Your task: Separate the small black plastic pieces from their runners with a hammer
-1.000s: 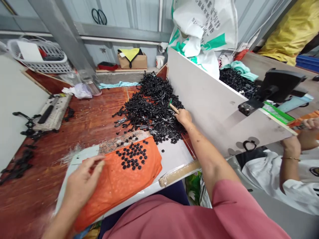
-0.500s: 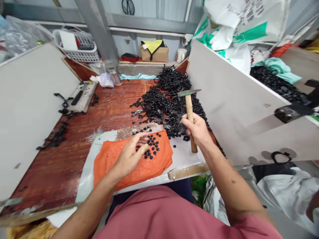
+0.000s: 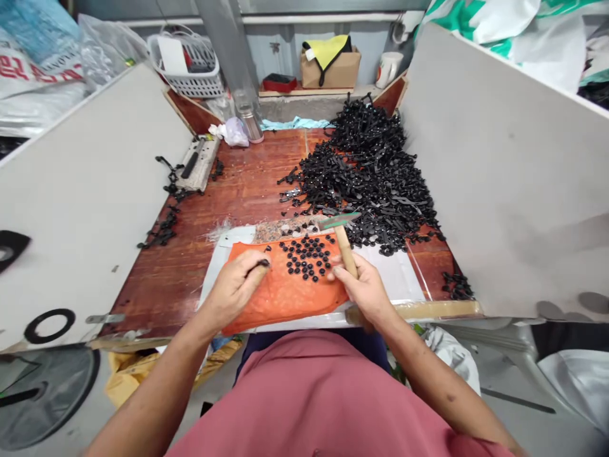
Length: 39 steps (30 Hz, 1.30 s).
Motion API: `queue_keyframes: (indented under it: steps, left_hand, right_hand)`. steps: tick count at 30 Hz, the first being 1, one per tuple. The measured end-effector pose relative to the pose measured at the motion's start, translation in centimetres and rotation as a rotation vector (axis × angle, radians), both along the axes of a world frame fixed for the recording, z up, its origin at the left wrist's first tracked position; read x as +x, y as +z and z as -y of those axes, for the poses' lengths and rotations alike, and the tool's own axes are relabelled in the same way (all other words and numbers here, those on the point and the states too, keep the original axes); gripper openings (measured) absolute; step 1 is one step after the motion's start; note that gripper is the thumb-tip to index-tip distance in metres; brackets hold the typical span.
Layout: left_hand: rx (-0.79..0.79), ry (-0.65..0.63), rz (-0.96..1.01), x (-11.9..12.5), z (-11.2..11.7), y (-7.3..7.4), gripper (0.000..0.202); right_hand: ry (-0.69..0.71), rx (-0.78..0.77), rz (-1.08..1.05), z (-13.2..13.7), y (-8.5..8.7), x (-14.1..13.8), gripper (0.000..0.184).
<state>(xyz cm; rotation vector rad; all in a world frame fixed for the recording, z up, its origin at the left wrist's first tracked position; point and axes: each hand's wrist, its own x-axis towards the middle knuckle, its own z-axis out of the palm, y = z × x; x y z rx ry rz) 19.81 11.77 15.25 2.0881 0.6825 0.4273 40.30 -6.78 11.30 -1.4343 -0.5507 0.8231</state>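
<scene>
My right hand (image 3: 364,291) grips the wooden handle of a small hammer (image 3: 341,235), whose metal head points away from me over the near edge of a big heap of black plastic parts (image 3: 371,174). My left hand (image 3: 236,285) is closed in a pinch on a small black piece above the left part of an orange cloth (image 3: 285,298). Several small round black buttons (image 3: 307,255) lie in a cluster on the cloth between my two hands. The cloth rests on a white board (image 3: 404,279).
Grey boards wall in the red-brown wooden table (image 3: 247,190) on the left (image 3: 85,203) and right (image 3: 504,171). Loose black parts (image 3: 164,228) lie along the left board. At the back stand a white basket (image 3: 188,60), a cardboard box (image 3: 330,66) and a mug (image 3: 387,68).
My right hand picked the hammer up from the black heap and brought it back to the cloth's right side. My left hand closed on a small black piece. The view swung left.
</scene>
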Motion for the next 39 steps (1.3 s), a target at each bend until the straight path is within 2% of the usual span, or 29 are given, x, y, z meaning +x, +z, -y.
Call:
queue_keyframes:
  steps: [3,6,8,11,15,18,21,23,25,29,34,39]
  left_hand:
    - [-0.057,-0.121,-0.17,-1.1,-1.2,-0.8,0.043]
    - [-0.101,-0.116,-0.246,-0.7,-1.0,-1.4,0.056]
    - [-0.018,-0.093,-0.286,0.0,-0.5,-1.5,0.05]
    - [0.102,-0.129,-0.366,0.9,0.0,-1.7,0.045]
    - [0.278,-0.174,-0.526,0.9,-0.8,-2.9,0.04]
    - [0.334,-0.112,-0.662,0.5,-1.7,-3.4,0.031]
    - [0.407,-0.016,-0.779,0.3,-2.0,-2.8,0.017]
    - [0.42,-0.012,-0.735,0.3,-1.7,-2.3,0.019]
    - [0.381,-0.047,-0.59,0.5,-1.1,-2.0,0.027]
    - [0.243,-0.144,-0.383,1.1,-0.1,-2.7,0.04]
    - [0.237,-0.173,-0.364,1.4,0.1,-3.9,0.042]
    - [0.318,-0.188,-0.405,1.5,0.1,-4.0,0.041]
  right_hand:
    - [-0.016,-0.093,0.019,2.3,-1.8,0.6,0.035]
    - [-0.056,-0.157,0.046,4.0,-3.1,0.7,0.038]
    - [-0.074,-0.181,0.037,4.7,-3.5,0.7,0.04]
    - [-0.091,-0.203,-0.007,4.9,-3.6,0.6,0.044]
    - [-0.076,-0.23,-0.03,4.8,-3.5,0.7,0.048]
    - [-0.057,-0.24,-0.039,4.8,-3.4,0.7,0.049]
    - [-0.05,-0.244,-0.046,4.8,-3.4,0.6,0.049]
    - [-0.049,-0.251,-0.054,4.8,-3.5,0.6,0.049]
    - [-0.043,-0.252,-0.059,4.9,-3.6,0.6,0.048]
    - [-0.023,-0.255,-0.043,4.8,-3.6,0.6,0.046]
    - [0.0,-0.265,-0.033,4.7,-3.4,0.5,0.045]
    - [0.019,-0.282,-0.028,4.9,-3.9,0.5,0.047]
